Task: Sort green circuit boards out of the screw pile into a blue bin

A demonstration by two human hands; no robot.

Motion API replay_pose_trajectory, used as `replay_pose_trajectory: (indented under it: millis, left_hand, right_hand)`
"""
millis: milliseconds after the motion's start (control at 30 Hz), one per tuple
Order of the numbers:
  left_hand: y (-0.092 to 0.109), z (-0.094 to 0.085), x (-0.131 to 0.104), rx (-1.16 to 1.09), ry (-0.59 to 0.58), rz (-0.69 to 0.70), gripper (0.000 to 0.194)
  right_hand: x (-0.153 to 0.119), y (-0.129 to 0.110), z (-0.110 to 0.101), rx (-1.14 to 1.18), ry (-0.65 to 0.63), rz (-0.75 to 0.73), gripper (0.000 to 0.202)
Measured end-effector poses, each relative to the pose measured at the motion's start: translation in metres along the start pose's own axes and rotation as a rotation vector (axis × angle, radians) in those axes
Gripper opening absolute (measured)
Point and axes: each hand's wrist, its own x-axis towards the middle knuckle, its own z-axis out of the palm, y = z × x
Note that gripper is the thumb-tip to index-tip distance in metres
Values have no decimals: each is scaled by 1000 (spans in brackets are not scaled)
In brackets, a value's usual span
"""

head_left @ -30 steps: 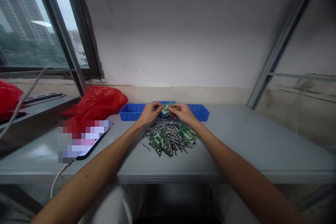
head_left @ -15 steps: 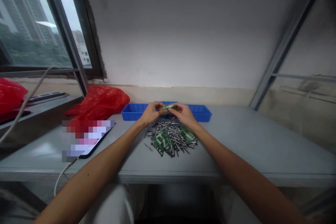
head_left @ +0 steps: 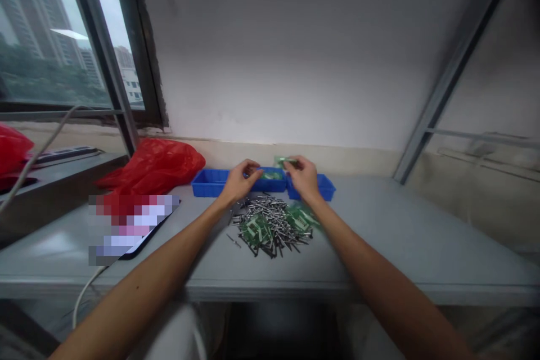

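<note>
My right hand (head_left: 304, 175) pinches a thin green piece (head_left: 282, 161), which looks like a small circuit board, above the back edge of the middle blue bin (head_left: 276, 186). Facing it, my left hand (head_left: 241, 183) hovers at the left of that bin, thumb and forefinger apart, with nothing visible between them. Similar green pieces (head_left: 270, 175) lie inside the middle bin. Below my hands, a heap of loose metal screws (head_left: 270, 214) spreads on the table, with green circuit boards (head_left: 256, 229) lying on its left and right sides.
Two more blue bins flank the middle one, left (head_left: 208, 186) and right (head_left: 323, 188). A crumpled red plastic bag (head_left: 166, 157) and a phone-like device (head_left: 149, 230), its screen pixelated, occupy the left of the grey table (head_left: 400, 236). A white cable (head_left: 80, 298) hangs at the front edge.
My hands have moved apart. The green piece, earlier between both hands, is now in my right hand only, lifted slightly up and to the right. The middle bin's contents have come into view.
</note>
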Motion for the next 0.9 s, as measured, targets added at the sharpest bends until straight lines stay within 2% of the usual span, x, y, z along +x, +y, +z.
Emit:
replay_pose_trajectory:
  millis: [67, 100, 133, 167, 200, 300, 333, 367, 500, 600, 667, 733, 900]
  left_hand:
    - [-2, -5, 2, 73, 117, 35, 18]
    - [-3, -8, 3, 106, 156, 60, 15]
    - [-5, -11, 4, 136, 182, 87, 13]
    - [-6, -13, 4, 164, 195, 110, 11]
    - [-7, -15, 5, 189, 195, 130, 10]
    - [-8, -19, 5, 256, 136, 168, 9]
    - [-8, -19, 5, 278, 106, 183, 9]
    - [-7, -19, 4, 299, 77, 200, 10]
    - [-6, -19, 3, 357, 3, 249, 11]
    - [-5, -22, 3, 363, 5, 245, 11]
    - [-5, -23, 4, 360, 10, 241, 11]
    - [-4, -23, 4, 358, 10, 246, 11]
    - [-4, -22, 3, 357, 9, 277, 11]
  right_hand:
    - [22, -6, -3, -134, 140, -134, 17]
    - [33, -8, -3, -193, 163, -195, 17]
    - [43, -9, -1, -253, 158, -247, 19]
    - [51, -9, 1, -319, 84, -286, 19]
    - [56, -7, 3, -398, -80, -307, 17]
    - [61, 0, 8, -582, -731, -225, 21]
    - [60, 2, 8, -590, -851, -175, 26]
    - [59, 3, 8, -567, -888, -133, 30]
    - [58, 0, 7, -419, -749, -119, 25]
    - [53, 0, 18, -447, -800, -110, 10]
    - [46, 6, 29, -496, -854, -76, 22]
    - [39, 13, 41, -518, -845, -66, 38]
    - [37, 23, 59, -513, -745, 7, 43]
